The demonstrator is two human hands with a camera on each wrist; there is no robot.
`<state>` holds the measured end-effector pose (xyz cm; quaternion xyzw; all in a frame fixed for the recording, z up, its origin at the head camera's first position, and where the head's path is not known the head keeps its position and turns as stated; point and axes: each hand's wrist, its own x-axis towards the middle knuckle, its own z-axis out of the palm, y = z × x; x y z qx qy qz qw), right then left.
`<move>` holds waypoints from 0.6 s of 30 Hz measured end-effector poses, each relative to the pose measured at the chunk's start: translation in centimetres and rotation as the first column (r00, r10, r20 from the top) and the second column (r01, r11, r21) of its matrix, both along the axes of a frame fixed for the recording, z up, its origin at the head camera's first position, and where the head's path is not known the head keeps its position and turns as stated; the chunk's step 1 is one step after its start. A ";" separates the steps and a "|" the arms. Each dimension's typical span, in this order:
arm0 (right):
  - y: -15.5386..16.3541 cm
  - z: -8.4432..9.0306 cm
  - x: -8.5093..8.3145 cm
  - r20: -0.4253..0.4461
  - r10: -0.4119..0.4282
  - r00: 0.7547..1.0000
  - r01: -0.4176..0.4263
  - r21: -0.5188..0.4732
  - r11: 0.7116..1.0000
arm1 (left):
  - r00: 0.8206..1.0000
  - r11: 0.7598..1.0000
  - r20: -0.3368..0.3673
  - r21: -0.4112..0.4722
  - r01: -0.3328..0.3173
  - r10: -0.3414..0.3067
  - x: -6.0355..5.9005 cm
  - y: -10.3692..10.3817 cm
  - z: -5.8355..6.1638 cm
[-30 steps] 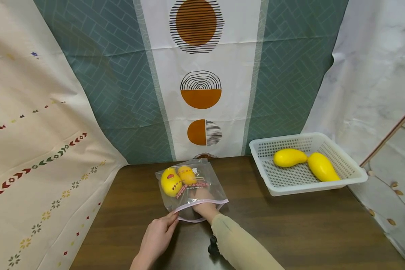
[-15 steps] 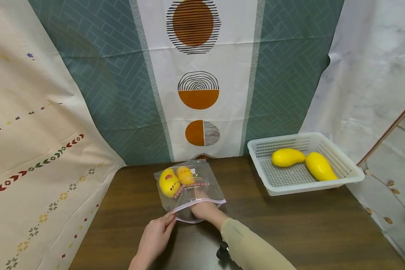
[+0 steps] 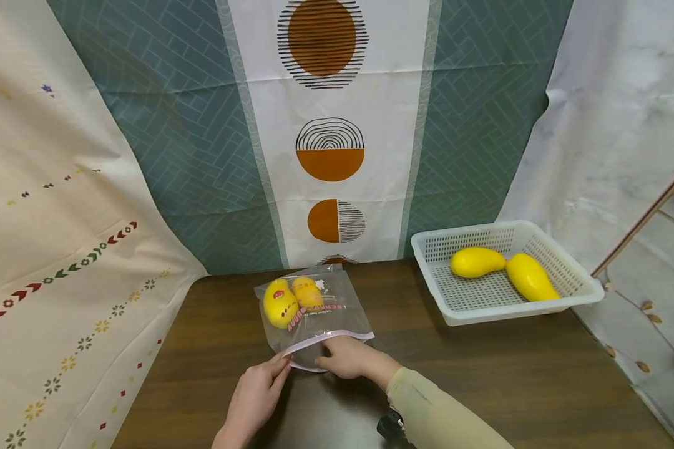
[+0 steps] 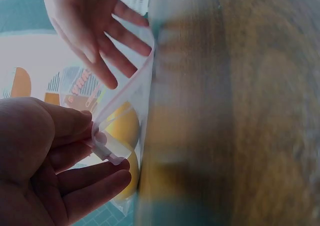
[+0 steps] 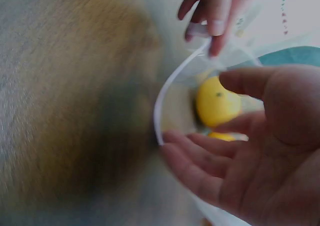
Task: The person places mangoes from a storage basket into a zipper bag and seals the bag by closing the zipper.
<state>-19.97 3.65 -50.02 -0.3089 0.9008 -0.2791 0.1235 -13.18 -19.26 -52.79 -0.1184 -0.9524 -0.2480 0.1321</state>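
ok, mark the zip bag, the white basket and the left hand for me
zip bag [image 3: 337,312], head view, on the clear front panel beside the fruit.
white basket [image 3: 502,317], head view, on the near wall.
left hand [image 3: 255,396], head view, on the back of the hand; it pinches the bag's rim.

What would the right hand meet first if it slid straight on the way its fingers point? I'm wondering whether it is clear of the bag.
Probably the left hand pinching the open rim of the clear zip bag: the right hand points left along that rim. Depth is unclear.
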 end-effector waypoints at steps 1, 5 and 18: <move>0.3 0.4 0.2 0.018 0.041 0.999 -0.041 0.036 0.999 | 1.000 1.000 -0.002 -0.001 0.000 0.000 0.0 0.0 0.0; 1.9 1.8 1.1 0.099 0.188 0.977 -0.201 0.146 0.969 | 1.000 1.000 -0.013 -0.019 0.006 -0.007 -0.1 -0.2 0.1; 7.5 3.9 3.0 0.140 0.231 0.963 -0.245 0.093 0.965 | 1.000 1.000 0.012 -0.009 -0.010 0.011 0.1 -1.0 -0.3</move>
